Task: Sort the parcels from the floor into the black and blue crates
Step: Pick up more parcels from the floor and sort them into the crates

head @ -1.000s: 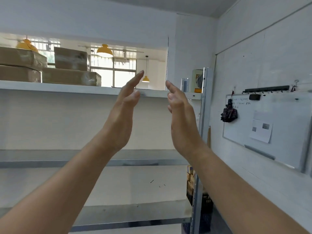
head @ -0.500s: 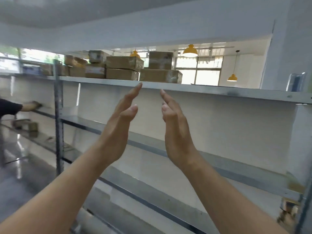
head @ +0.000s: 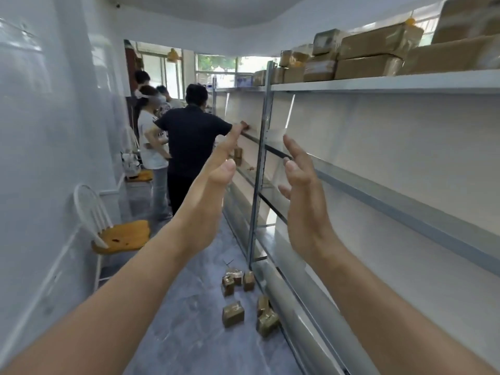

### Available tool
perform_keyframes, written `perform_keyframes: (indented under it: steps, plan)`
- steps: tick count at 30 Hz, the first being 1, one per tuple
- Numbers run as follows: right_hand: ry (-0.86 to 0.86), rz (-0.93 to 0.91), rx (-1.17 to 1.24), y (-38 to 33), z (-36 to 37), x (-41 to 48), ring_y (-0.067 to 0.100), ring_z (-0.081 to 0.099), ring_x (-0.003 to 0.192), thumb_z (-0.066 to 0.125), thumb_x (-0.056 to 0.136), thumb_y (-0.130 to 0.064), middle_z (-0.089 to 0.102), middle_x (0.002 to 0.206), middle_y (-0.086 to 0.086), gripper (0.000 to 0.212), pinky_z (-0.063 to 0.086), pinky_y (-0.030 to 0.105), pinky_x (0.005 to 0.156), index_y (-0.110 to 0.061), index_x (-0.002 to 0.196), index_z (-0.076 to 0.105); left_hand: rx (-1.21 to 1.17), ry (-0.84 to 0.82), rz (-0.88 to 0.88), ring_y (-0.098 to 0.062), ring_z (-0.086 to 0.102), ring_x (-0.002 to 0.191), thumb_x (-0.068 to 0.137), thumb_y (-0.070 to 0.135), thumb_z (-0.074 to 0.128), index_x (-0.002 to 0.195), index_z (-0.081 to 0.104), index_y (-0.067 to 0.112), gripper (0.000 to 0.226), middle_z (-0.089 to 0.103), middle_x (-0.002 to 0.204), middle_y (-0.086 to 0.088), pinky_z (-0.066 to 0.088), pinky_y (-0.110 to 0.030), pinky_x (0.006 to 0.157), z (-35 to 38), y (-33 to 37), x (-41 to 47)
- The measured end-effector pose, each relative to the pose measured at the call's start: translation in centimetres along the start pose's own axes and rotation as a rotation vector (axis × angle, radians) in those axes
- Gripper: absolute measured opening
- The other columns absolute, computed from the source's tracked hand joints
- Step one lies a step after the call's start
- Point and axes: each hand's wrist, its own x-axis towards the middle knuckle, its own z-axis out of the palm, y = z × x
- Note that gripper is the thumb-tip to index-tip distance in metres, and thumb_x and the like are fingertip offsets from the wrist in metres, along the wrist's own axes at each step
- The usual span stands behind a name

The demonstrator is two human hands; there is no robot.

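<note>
Both my hands are raised in front of me, palms facing each other and fingers straight, holding nothing. My left hand [head: 209, 196] and my right hand [head: 303, 196] are a short gap apart. Far below them, several small brown taped parcels [head: 233, 313] lie on the grey floor beside the foot of the metal shelving. Some sit in a cluster further along [head: 238, 280]. No black or blue crate is in view.
Long metal shelving [head: 378, 190] runs down the right side, with large cardboard boxes [head: 365, 54] on its top shelf. A white chair with a yellow seat [head: 119, 236] stands by the left wall. Several people [head: 189, 139] stand further down the narrow aisle.
My view has swung left from the shelf wall to look down the aisle, bringing the floor parcels, chair and people into sight. My hands stay raised, open and apart.
</note>
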Motion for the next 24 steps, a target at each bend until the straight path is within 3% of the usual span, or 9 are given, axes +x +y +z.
perform_keyframes:
  steps: [2,3,6,12,20,24]
  plan:
    - [-0.022,0.013,0.036,0.7,1.0,-0.9,-0.009,0.033,0.154,0.041,0.088,-0.065,0.041,0.152,-0.042,0.067,0.031,0.051,0.132,-0.054,0.154,0.044,0.036,0.011,-0.022,0.029,0.027,0.136,0.101,0.041,0.03,0.145,0.034,0.064,0.05,0.038,0.146,0.049,0.027,-0.011,0.113,-0.6,-0.5,-1.7]
    - [-0.031,0.022,0.044,1.2,1.4,-1.3,-0.008,0.033,0.154,0.041,0.089,-0.064,0.041,0.15,-0.045,0.062,0.03,0.051,0.132,-0.058,0.151,0.044,0.044,0.021,-0.034,0.026,0.025,0.139,0.1,0.042,0.029,0.151,0.031,0.058,0.053,0.036,0.151,0.045,0.026,-0.01,0.112,-0.8,-1.0,-2.5]
    - [-0.047,0.082,0.019,2.8,2.3,-2.9,-0.009,0.029,0.156,0.038,0.093,-0.063,0.038,0.164,-0.035,0.073,0.029,0.051,0.133,-0.047,0.164,0.04,0.052,0.046,-0.061,0.013,0.019,0.15,0.098,0.048,0.03,0.16,0.024,0.048,0.063,0.024,0.165,0.031,0.02,-0.023,0.12,-1.3,-3.0,-4.2]
    - [-0.024,0.201,-0.006,5.7,4.6,-4.3,-0.008,0.027,0.157,0.038,0.089,-0.069,0.036,0.162,-0.034,0.081,0.027,0.052,0.133,-0.045,0.166,0.037,-0.017,0.034,-0.161,-0.01,0.008,0.159,0.087,0.069,0.033,0.146,0.028,0.072,0.059,0.02,0.164,0.036,0.02,-0.057,0.122,-3.1,-6.9,-5.7]
    - [0.014,0.256,-0.004,9.0,10.3,-3.4,-0.012,0.03,0.154,0.036,0.088,-0.07,0.034,0.172,-0.024,0.088,0.03,0.048,0.133,-0.037,0.169,0.036,-0.045,0.001,-0.247,0.0,0.016,0.155,0.095,0.058,0.034,0.144,0.03,0.071,0.05,0.023,0.164,0.036,0.02,-0.052,0.123,-8.2,-11.6,-4.1]
    - [0.079,0.305,-0.006,11.2,13.1,-2.3,-0.013,0.035,0.15,0.037,0.085,-0.071,0.037,0.169,-0.024,0.09,0.033,0.047,0.132,-0.037,0.168,0.039,-0.032,-0.057,-0.251,-0.001,0.013,0.157,0.096,0.056,0.034,0.155,0.026,0.056,0.06,0.022,0.167,0.03,0.012,-0.05,0.129,-11.0,-15.3,-2.3]
